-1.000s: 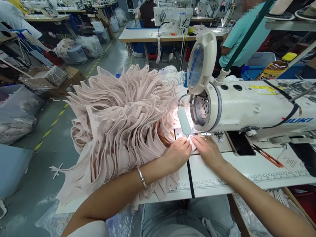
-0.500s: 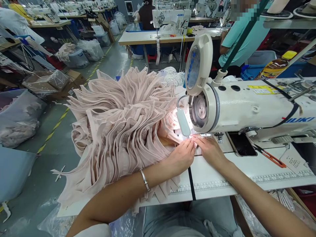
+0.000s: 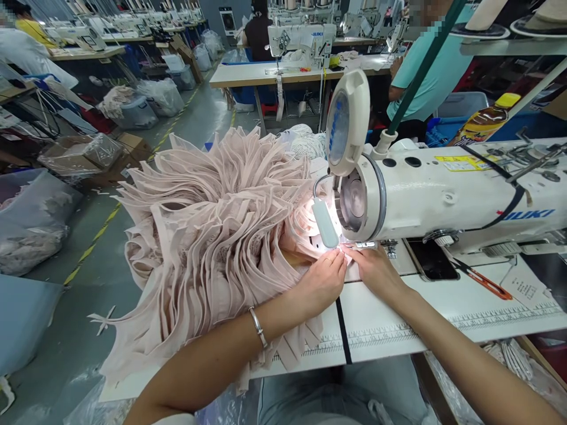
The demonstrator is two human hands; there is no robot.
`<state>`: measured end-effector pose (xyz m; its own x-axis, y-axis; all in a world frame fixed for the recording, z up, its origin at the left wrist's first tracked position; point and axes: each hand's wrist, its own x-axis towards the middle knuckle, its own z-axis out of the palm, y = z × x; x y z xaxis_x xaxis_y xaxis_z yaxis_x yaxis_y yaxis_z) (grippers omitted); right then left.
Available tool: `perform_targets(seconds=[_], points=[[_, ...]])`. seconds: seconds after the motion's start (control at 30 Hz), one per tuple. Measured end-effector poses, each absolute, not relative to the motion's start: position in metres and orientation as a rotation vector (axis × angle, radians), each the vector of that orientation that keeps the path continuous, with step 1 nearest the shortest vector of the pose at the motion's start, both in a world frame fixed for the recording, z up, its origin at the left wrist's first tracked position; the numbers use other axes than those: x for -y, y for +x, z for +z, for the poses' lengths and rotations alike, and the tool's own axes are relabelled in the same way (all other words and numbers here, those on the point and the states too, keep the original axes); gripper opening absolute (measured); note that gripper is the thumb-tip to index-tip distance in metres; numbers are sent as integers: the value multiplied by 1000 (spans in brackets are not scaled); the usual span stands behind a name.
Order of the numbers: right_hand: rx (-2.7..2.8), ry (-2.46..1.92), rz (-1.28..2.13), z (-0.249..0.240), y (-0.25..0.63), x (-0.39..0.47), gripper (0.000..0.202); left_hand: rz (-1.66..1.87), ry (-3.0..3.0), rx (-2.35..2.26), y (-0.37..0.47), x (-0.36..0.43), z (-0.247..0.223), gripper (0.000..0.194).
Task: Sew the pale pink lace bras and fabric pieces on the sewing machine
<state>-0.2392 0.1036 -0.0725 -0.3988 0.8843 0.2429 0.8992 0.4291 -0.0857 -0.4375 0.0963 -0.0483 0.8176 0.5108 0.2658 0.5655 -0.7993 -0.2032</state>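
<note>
A white sewing machine stands on the right, its round end cover swung up. Under a small lit lamp at its needle end, my left hand pinches the edge of a pale pink fabric piece with its fingertips. From the other side, my right hand holds the same edge, thumb and finger close together beside the needle area. The lamp and glare hide the needle and the exact grip. Left of my hands, a large heap of pale pink garment pieces covers the table.
On the table, right of my hands, lie a phone, orange-handled thread snips and a paper tag. A drink bottle stands behind the machine. Bags and bins line the floor at left; a person in teal sits beyond.
The camera view has shifted slightly, so the machine and heap appear a little further left. Both hands stay at the needle end with the fabric, almost unmoved.
</note>
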Motion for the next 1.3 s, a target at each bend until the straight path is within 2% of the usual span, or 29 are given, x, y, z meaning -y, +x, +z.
perform_targets(seconds=[0.37, 0.77, 1.0, 1.3], points=[[2490, -1712, 50, -52, -249, -104, 65, -292, -2682, 883, -438, -99, -52, 37], [2477, -1701, 90, -54, -251, -105, 64, -329, -2662, 902, -440, -98, -49, 39], [2146, -1549, 222, -75, -241, -106, 56, -118, -2781, 895, -458, -108, -27, 18], [2214, -1320, -25, -79, -242, -101, 54, -276, -2855, 875, -465, -118, -30, 17]])
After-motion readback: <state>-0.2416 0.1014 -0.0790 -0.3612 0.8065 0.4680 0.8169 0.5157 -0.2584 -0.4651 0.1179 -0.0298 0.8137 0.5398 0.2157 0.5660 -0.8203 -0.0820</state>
